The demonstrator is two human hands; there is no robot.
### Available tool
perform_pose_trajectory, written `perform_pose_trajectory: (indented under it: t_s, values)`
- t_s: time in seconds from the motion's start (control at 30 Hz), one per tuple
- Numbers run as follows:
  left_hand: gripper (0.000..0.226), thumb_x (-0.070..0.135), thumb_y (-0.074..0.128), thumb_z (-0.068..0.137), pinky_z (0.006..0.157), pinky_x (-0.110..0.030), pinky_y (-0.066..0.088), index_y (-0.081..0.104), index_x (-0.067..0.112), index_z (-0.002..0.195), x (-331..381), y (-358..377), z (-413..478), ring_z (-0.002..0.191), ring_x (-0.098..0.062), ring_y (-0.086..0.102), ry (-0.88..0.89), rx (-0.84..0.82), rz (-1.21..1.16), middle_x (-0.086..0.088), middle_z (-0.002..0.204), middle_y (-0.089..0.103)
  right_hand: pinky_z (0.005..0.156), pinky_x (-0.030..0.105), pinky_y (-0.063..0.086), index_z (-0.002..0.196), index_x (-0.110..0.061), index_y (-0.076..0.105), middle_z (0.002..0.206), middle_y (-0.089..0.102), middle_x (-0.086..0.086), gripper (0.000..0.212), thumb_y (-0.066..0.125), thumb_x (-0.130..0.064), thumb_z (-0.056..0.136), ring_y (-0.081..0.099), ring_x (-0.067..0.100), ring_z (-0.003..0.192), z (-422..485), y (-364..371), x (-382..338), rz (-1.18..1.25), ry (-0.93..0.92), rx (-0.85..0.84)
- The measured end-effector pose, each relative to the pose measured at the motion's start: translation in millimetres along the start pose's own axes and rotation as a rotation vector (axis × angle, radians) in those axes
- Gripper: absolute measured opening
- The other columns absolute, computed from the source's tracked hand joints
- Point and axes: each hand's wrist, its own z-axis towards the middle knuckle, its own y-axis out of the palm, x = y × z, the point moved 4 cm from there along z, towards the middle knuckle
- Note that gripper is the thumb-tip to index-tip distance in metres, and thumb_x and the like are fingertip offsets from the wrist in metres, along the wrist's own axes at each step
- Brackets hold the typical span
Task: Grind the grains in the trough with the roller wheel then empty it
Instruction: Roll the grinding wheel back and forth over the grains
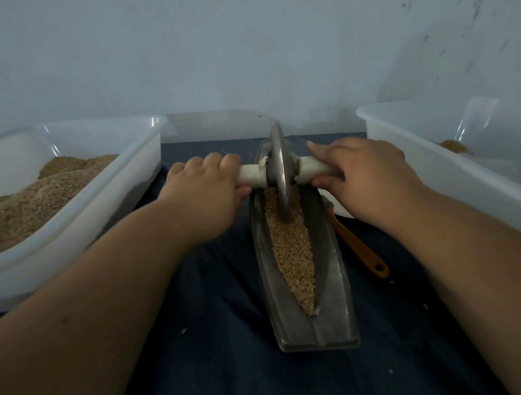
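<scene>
A long grey metal trough point(333, 319) lies lengthwise on the dark cloth, its groove filled with tan grains point(293, 252). A grey metal roller wheel point(279, 169) stands upright in the groove towards the far end, its rim down in the grains. A white axle handle point(252, 175) runs through the wheel to both sides. My left hand point(206, 184) grips the left end of the handle. My right hand point(362, 172) grips the right end, its fingers curled over it.
A white plastic tub point(110, 204) heaped with tan grain stands at the left. Another white tub point(449, 171) with a little grain stands at the right. An orange-handled tool point(361, 249) lies between the trough and the right tub. A pale wall rises behind.
</scene>
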Motion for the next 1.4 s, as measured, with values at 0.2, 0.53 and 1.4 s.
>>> perform_pose_trajectory:
  t_s: [0.2, 0.53, 1.4]
  values:
    - [0.042, 0.068, 0.032, 0.077, 0.067, -0.033, 0.041, 0.044, 0.031, 0.095, -1.3, -27.3, -13.6, 0.077, -0.009, 0.054, 0.106, -0.399, -0.186, 0.009, 0.089, 0.056, 0.072, 0.022, 0.036, 0.136, -0.053, 0.044, 0.109, 0.061, -0.024, 0.062, 0.042, -0.072, 0.077, 0.053, -0.006, 0.092, -11.2, -31.5, -6.0, 0.064, -0.012, -0.415]
    - [0.04, 0.065, 0.044, 0.073, 0.069, -0.034, 0.048, 0.056, 0.028, 0.081, -1.0, -39.7, -23.7, 0.068, -0.009, 0.062, 0.093, -0.577, -0.434, 0.006, 0.071, 0.066, 0.059, 0.003, 0.036, 0.083, -0.076, 0.043, 0.08, 0.066, -0.021, 0.028, 0.028, -0.082, 0.059, 0.054, -0.014, 0.081, -23.3, -53.9, -18.0, 0.166, -0.044, -0.588]
    - [0.037, 0.061, 0.042, 0.072, 0.067, -0.024, 0.04, 0.054, 0.038, 0.098, -0.3, -51.9, -33.5, 0.076, -0.001, 0.055, 0.147, -0.627, -0.237, 0.012, 0.083, 0.058, 0.067, 0.01, 0.032, 0.118, -0.076, 0.034, 0.093, 0.054, -0.041, 0.052, 0.031, -0.076, 0.066, 0.048, -0.018, 0.089, -32.9, -72.6, -23.0, -0.004, -0.116, -0.617]
